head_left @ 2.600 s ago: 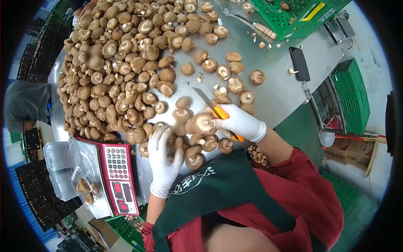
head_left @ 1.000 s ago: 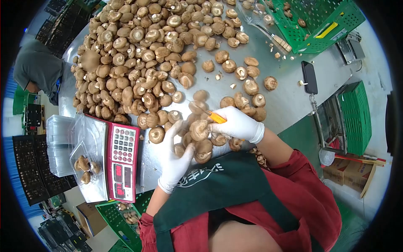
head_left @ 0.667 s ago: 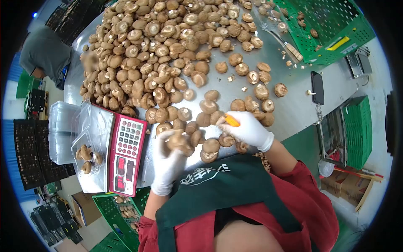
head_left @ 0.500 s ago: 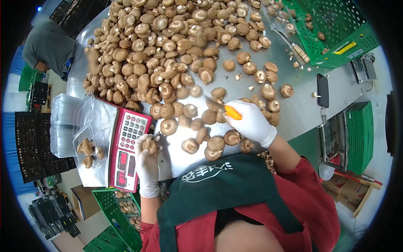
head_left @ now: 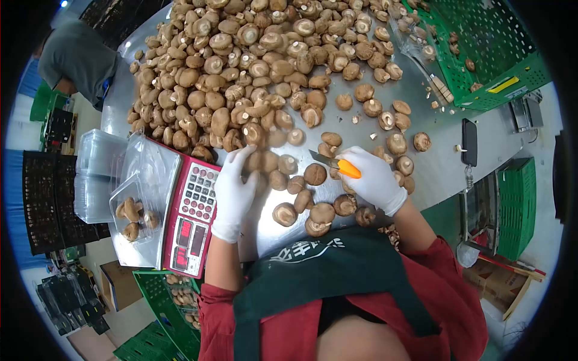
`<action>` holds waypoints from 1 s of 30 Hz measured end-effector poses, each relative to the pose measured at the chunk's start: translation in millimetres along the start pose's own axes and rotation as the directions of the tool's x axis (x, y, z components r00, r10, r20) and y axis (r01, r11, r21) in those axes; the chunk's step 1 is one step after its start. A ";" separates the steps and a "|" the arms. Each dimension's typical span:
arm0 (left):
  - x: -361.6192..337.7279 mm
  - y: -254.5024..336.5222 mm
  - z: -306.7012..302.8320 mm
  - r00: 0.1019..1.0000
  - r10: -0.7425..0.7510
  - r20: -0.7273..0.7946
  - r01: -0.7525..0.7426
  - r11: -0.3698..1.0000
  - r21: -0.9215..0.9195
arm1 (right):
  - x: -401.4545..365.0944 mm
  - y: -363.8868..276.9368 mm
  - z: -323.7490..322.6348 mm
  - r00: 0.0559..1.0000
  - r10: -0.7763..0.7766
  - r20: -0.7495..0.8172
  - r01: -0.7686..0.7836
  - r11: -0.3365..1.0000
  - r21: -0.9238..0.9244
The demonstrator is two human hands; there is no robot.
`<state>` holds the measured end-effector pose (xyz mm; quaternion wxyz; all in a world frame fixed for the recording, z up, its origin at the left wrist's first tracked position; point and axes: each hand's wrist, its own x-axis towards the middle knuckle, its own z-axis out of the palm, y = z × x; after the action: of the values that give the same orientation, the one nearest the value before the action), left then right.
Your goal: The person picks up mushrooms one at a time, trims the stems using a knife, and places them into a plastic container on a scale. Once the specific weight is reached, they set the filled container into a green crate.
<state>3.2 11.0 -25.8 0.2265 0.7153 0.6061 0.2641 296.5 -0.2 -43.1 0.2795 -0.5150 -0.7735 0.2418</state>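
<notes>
My left hand (head_left: 235, 195), in a white glove, is beside the red scale at the near edge of the mushroom pile (head_left: 205, 99). Its thumb and fingers are apart around blurred brown mushrooms, and its palm is hidden. My right hand (head_left: 376, 180), also gloved, is closed on a knife (head_left: 348, 168) with an orange handle and a short blade pointing left. Below the blade lies a dark-capped mushroom (head_left: 315, 174). Several loose mushrooms (head_left: 322, 213) lie between my hands and the apron. On the scale (head_left: 191, 219), a clear plastic tray (head_left: 133, 201) holds a few mushrooms.
Stacked clear trays (head_left: 93, 174) stand left of the scale. A phone (head_left: 469, 142) lies on the metal table (head_left: 433, 171) at right. Beyond it are a wooden-handled tool (head_left: 441, 89) and a green crate (head_left: 481, 99). Another person (head_left: 81, 57) is at the far left.
My left hand has moved from the scale's near side up to the pile, turning its back upward; the mushroom it held no longer shows. The right hand still holds the knife. The view has shifted slightly.
</notes>
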 end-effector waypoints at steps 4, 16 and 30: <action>-15.5 1.1 -14.7 0.937 -0.237 0.256 0.344 0.509 -0.789 | 0.1 4.0 -4.2 0.999 0.035 0.012 -0.035 0.999 0.001; -84.4 -14.3 -22.7 0.896 -0.418 0.151 0.366 0.502 -0.783 | 51.9 -48.4 60.7 0.958 -0.247 0.146 0.237 0.968 0.080; -94.0 -16.6 -17.8 0.901 -0.386 0.199 0.268 0.131 -0.955 | 105.7 -69.9 94.3 0.941 -0.018 0.339 0.109 0.962 -0.252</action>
<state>-32.6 -79.0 -32.7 0.6436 0.2513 0.4572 0.5600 152.9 65.6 -46.0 0.0803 -0.4740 -0.8513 0.2099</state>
